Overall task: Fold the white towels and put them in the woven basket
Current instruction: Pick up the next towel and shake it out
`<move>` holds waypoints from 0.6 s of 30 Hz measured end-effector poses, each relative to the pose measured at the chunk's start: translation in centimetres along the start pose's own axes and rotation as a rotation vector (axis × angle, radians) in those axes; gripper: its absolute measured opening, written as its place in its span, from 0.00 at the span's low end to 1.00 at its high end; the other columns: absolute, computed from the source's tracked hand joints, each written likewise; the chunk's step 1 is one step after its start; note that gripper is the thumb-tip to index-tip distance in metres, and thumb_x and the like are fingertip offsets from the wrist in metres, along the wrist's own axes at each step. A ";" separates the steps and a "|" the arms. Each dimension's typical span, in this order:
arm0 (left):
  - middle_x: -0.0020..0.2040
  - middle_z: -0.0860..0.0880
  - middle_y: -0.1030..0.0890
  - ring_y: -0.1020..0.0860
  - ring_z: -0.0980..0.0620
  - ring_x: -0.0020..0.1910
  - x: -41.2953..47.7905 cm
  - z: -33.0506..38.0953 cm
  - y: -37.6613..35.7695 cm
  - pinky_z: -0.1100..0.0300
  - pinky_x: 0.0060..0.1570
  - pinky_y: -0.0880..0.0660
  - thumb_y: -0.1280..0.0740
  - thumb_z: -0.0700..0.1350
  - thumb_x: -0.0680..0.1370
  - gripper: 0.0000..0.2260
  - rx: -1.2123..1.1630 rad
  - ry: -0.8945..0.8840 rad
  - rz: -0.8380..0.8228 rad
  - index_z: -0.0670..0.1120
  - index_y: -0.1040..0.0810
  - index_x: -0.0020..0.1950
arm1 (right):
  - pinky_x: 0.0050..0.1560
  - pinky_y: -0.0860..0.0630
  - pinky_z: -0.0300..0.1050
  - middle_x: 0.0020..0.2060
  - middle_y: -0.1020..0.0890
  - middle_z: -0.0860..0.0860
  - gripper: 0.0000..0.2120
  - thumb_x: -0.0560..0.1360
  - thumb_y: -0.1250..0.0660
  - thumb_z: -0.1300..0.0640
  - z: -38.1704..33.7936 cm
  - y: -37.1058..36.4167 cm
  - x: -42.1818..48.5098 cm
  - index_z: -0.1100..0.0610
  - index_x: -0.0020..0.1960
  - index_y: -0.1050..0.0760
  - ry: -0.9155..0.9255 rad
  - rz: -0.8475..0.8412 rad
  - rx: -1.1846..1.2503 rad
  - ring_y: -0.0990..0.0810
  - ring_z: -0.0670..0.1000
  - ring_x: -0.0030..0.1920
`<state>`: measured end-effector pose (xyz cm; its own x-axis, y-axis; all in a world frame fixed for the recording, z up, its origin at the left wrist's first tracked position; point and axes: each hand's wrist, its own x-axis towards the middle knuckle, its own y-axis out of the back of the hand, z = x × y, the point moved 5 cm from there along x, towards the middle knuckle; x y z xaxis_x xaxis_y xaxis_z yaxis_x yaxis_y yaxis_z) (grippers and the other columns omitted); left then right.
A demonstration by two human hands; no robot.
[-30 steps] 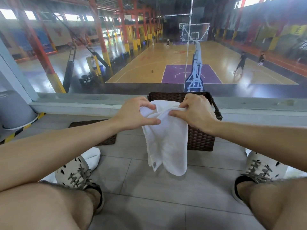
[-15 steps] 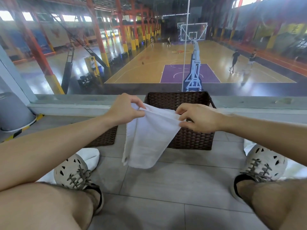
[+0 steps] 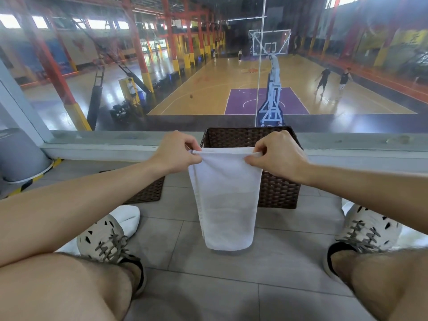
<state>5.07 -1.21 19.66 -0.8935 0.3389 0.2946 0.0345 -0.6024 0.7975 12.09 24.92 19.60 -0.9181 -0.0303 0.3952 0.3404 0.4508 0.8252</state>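
A white towel (image 3: 225, 200) hangs doubled over in front of me, its folded lower end just above the floor tiles. My left hand (image 3: 176, 152) pinches its top left corner and my right hand (image 3: 276, 156) pinches its top right corner, so the top edge is stretched flat between them. Behind the towel stands the dark brown woven basket (image 3: 278, 188), against the window ledge; the towel covers its left front. More white towels lie by my left shoe (image 3: 129, 220) and beside my right shoe (image 3: 410, 237).
A flat woven lid (image 3: 148, 192) lies on the tiles left of the basket. My two shoes (image 3: 104, 237) (image 3: 363, 228) flank the towel. A glass wall (image 3: 208, 66) over a low ledge closes the far side. A grey column base (image 3: 18, 156) stands far left.
The towel was bunched and slanted between my hands; now my hands have moved apart and level, and it hangs straight, longer and narrower, with its top edge pulled taut.
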 end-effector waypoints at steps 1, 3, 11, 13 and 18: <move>0.33 0.58 0.16 0.20 0.59 0.34 0.1 0.0 0.0 0.59 0.39 0.23 0.23 0.38 0.70 0.06 -0.022 0.013 0.017 0.48 0.13 0.42 | 0.41 0.18 0.48 0.31 0.19 0.45 0.11 0.73 0.22 0.47 -0.1 0.1 0.0 0.52 0.38 0.15 0.014 0.015 -0.006 0.20 0.46 0.35; 0.41 0.52 0.14 0.15 0.50 0.42 0.3 0.0 0.2 0.53 0.45 0.18 0.23 0.37 0.70 0.10 -0.089 0.027 0.050 0.49 0.16 0.47 | 0.41 0.18 0.51 0.33 0.19 0.46 0.10 0.73 0.22 0.47 -0.2 0.5 0.1 0.52 0.44 0.20 0.032 0.015 -0.053 0.21 0.47 0.35; 0.45 0.50 0.13 0.14 0.46 0.43 -0.7 3.7 -0.6 0.46 0.46 0.16 0.25 0.34 0.71 0.22 -0.165 -0.134 -0.100 0.50 0.30 0.58 | 0.59 0.21 0.53 0.61 0.17 0.46 0.41 0.68 0.24 0.28 -3.3 -2.7 0.5 0.45 0.74 0.29 0.115 -0.369 -0.110 0.19 0.50 0.57; 0.46 0.51 0.14 0.14 0.48 0.42 -1.1 3.8 0.1 0.43 0.47 0.16 0.25 0.34 0.71 0.22 -0.143 -0.148 -0.097 0.49 0.30 0.59 | 0.45 0.24 0.52 0.42 0.17 0.46 0.12 0.76 0.25 0.42 -5.1 -4.2 0.7 0.48 0.50 0.21 0.140 -0.347 -0.050 0.20 0.51 0.42; 0.61 0.46 0.16 0.14 0.42 0.56 -2.3 -1.8 2.8 0.42 0.63 0.18 0.18 0.48 0.65 0.32 -0.382 0.111 -0.146 0.52 0.26 0.66 | 0.44 0.25 0.53 0.44 0.20 0.47 0.06 0.83 0.34 0.49 -9.8 -4.2 1.0 0.48 0.48 0.29 0.286 -0.345 -0.061 0.20 0.56 0.46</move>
<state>6.44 -4.94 20.27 -0.9204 0.3730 0.1174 -0.2459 -0.7854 0.5681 11.70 14.23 20.49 -0.8900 -0.4186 0.1809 0.0431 0.3176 0.9472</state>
